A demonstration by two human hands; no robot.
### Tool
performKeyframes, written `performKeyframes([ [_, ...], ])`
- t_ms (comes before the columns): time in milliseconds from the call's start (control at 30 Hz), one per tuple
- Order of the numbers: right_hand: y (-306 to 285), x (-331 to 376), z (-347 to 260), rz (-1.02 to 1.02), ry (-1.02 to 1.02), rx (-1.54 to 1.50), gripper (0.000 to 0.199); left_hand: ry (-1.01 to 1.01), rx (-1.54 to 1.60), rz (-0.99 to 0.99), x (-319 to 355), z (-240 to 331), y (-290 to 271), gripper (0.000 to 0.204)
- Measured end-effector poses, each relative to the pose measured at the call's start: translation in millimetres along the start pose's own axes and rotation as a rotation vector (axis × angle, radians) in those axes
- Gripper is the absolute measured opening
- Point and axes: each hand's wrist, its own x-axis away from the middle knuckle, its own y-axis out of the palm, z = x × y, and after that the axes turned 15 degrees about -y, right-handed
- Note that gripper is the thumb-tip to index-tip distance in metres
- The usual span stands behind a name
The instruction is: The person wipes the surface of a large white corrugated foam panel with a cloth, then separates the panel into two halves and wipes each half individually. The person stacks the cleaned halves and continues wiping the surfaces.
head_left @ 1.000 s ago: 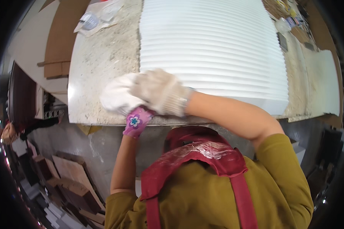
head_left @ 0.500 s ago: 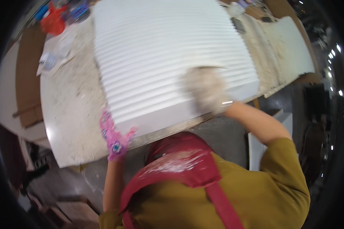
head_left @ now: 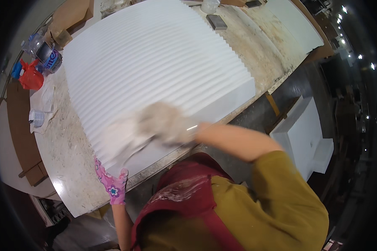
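The right hand's fingers (head_left: 148, 119), blurred inside an off-white glove, are closed over a bunched white cloth (head_left: 123, 138); how tightly cannot be told. The left hand (head_left: 113, 186), in a pink flowered glove, has hold of nothing: its thumb stands spread from its fingers, framing the near left corner of the white ridged panel (head_left: 155, 62). That panel lies flat on the tabletop (head_left: 67, 159), beneath the cloth. Left of it stand a large clear bottle (head_left: 50, 56) with a dark label and a red bag (head_left: 31, 76); nearer lies a small clear container (head_left: 37, 118). Another clear container (head_left: 209, 6) sits at the far edge. Their contents cannot be made out. The right forearm reaches across leftward, palm down; the left rises from the lower edge.
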Motion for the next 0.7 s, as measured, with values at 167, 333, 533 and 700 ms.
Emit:
performKeyframes([
  [167, -249, 147, 44, -0.506, 1.367, 0.634, 0.035, 0.168, -0.206, 0.22, -2, 11, -5, 0.099],
  [333, -257, 149, 47, -0.149, 0.997, 0.607, 0.05, 0.193, -0.357, 0.26, 3, 3, -8, 0.086],
  [533, -236, 194, 56, -0.391, 0.638, 0.533, 0.031, 0.084, -0.336, 0.209, 10, 13, -16, 0.089],
  [700, -345, 242, 89, -0.603, 0.577, 0.912, 0.029, 0.019, -0.055, 0.025, 8, 35, -14, 0.091],
])
